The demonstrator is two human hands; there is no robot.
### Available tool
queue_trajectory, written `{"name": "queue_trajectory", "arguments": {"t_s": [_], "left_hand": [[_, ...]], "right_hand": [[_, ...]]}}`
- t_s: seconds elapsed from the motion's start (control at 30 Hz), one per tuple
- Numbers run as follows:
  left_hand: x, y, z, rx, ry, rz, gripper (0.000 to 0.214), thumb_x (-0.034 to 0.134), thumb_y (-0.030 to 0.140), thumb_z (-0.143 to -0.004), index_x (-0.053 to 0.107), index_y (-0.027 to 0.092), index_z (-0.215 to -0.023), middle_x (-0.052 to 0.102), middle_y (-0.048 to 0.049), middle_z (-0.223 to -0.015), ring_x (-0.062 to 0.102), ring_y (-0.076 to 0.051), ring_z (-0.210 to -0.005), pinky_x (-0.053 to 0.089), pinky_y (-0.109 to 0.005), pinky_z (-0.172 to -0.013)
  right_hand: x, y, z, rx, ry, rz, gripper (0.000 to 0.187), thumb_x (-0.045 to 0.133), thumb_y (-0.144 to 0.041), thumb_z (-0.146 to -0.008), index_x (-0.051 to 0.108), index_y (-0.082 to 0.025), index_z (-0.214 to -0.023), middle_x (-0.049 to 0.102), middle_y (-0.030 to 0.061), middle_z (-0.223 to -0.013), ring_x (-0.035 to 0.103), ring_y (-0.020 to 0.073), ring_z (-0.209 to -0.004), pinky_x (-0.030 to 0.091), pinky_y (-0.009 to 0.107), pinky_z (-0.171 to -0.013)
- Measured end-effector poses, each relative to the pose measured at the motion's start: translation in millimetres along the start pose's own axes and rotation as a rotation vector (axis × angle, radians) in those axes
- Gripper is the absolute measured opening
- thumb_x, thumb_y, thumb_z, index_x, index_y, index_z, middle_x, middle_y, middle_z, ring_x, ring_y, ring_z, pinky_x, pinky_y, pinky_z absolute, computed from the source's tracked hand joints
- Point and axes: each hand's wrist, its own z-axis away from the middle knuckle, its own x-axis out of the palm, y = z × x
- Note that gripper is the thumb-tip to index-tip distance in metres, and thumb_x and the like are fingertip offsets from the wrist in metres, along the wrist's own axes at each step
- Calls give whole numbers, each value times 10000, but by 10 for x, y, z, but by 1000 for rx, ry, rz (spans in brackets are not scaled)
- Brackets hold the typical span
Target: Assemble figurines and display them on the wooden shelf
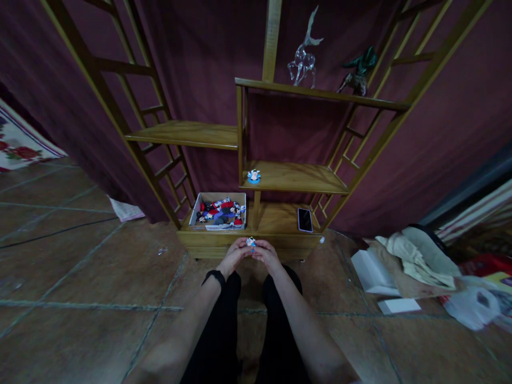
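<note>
My left hand (pixel 235 254) and my right hand (pixel 266 253) meet in front of me, fingers curled together round a small figurine (pixel 250 242) held between them. Just beyond them is the low base of a wooden shelf unit (pixel 280 218). A white box (pixel 199 209) full of several small colourful figurines stands on the base at the left. Another small figurine on a blue base (pixel 253 176) stands on the middle shelf above. A black band is on my left wrist.
A phone (pixel 304 220) lies on the shelf base at the right. A glass deer (pixel 303 58) and a dark figure (pixel 358 70) stand on the top shelf. Papers, cloth and bags (pixel 416 261) are heaped on the tiled floor at the right.
</note>
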Motion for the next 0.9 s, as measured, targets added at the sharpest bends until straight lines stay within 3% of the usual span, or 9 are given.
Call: {"name": "queue_trajectory", "arguments": {"t_s": [0.23, 0.9], "left_hand": [[-13, 23, 13, -29, -31, 64, 349, 721, 201, -629, 575, 154, -942, 645, -81, -946, 618, -178, -860, 466, -348, -829], [46, 58, 45, 17, 40, -20, 415, 771, 226, -555, 588, 145, -918, 660, -59, -897, 623, -146, -749, 480, -296, -738]], "right_hand": [[1, -14, 5, -8, 55, -34, 338, 724, -337, -536, 623, -200, -829, 653, 10, -772, 600, 130, -646, 500, 298, -659], [5, 7, -28, 27, 134, -47, 326, 723, -379, -555, 608, -198, -801, 635, -2, -666, 584, 114, -571, 505, 272, -596]]}}
